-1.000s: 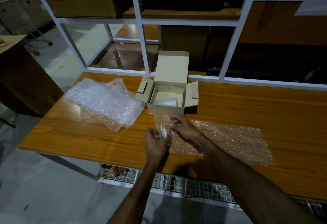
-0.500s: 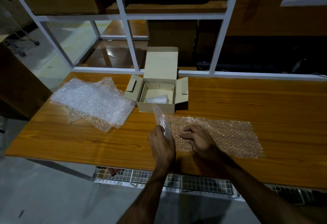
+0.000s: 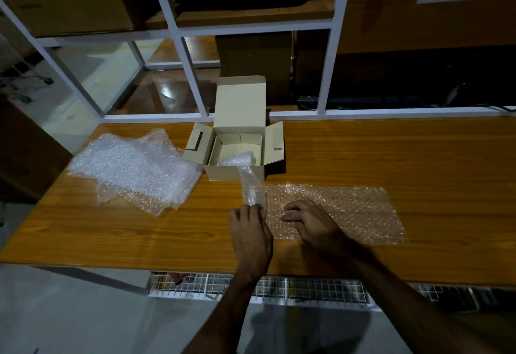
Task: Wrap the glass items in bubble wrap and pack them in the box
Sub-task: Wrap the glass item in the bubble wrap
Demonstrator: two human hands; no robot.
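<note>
A sheet of bubble wrap (image 3: 343, 211) lies flat on the wooden table (image 3: 391, 158). My left hand (image 3: 250, 235) pinches its left end, which stands lifted and curled (image 3: 251, 188). My right hand (image 3: 312, 222) rests on the sheet with fingers bent; whether a glass item lies under the wrap I cannot tell. Behind them stands a small cardboard box (image 3: 237, 141), lid up and flaps out, with one bubble-wrapped item (image 3: 237, 159) inside.
A pile of spare bubble wrap sheets (image 3: 134, 166) lies at the left of the table. A white metal shelf frame (image 3: 192, 74) rises along the far edge. A wire grid tray (image 3: 265, 289) runs under the near edge.
My right hand has let go of the lifted end and come down onto the flat sheet. My left hand still holds the curled end. The view has shifted slightly.
</note>
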